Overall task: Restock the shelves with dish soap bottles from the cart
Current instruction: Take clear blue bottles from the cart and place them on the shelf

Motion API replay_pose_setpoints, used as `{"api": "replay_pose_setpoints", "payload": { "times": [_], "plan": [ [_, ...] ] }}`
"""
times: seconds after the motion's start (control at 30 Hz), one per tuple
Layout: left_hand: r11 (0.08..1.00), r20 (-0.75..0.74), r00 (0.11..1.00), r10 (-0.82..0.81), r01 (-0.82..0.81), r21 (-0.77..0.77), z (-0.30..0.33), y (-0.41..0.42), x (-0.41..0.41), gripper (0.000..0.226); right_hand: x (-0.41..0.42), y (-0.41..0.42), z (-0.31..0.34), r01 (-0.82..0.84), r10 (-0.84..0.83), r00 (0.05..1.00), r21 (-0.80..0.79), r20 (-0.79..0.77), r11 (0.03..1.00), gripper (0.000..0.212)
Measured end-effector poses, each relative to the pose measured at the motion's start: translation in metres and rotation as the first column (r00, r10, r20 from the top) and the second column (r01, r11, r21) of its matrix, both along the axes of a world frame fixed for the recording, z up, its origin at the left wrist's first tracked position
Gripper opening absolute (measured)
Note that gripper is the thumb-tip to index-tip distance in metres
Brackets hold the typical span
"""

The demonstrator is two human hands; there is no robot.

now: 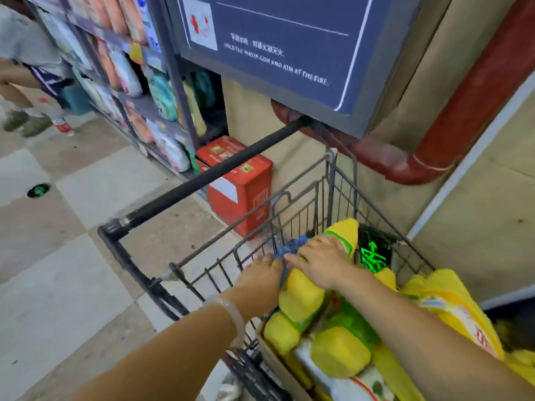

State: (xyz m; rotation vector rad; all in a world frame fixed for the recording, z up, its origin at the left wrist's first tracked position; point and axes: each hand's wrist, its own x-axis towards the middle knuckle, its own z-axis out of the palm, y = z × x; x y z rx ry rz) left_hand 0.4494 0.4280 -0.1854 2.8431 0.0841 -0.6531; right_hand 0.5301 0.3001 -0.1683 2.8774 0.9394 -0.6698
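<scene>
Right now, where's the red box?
The red box stands on the floor at the center of the head view, against the wall, between the shelves and the cart.

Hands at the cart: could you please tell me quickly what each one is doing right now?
Left hand: at the blue strap by the cart rim; grip cannot be told.
Right hand: fingers spread, resting open on a yellow bottle.

The scene is evenly and brightly lit, with only soft shadows cast. Wide-angle distortion bends straight lines toward the edges. Motion blur smears the shelves (121, 79) at upper left and the yellow bottles (338, 351) at lower right.
</scene>
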Motion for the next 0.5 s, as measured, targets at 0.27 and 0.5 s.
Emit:
{"api": "replay_pose_setpoints", "payload": {
  "times": [0.27,0.5],
  "plan": [
    [0.961,-0.055,0.992,-0.111,0.121,0.25,-0.018,-0.008,0.03,0.062,-0.009,-0.058,-0.006,0.291,-0.294,0.956,0.093,0.015,0.952,0.067],
    [0.995,-0.062,0.995,0.081,-0.085,-0.058,-0.028,-0.009,0.036,0.053,-0.013,-0.035,-0.005,0.358,-0.355,0.933,-0.068,0.052,0.931,0.038]
  ]
}}
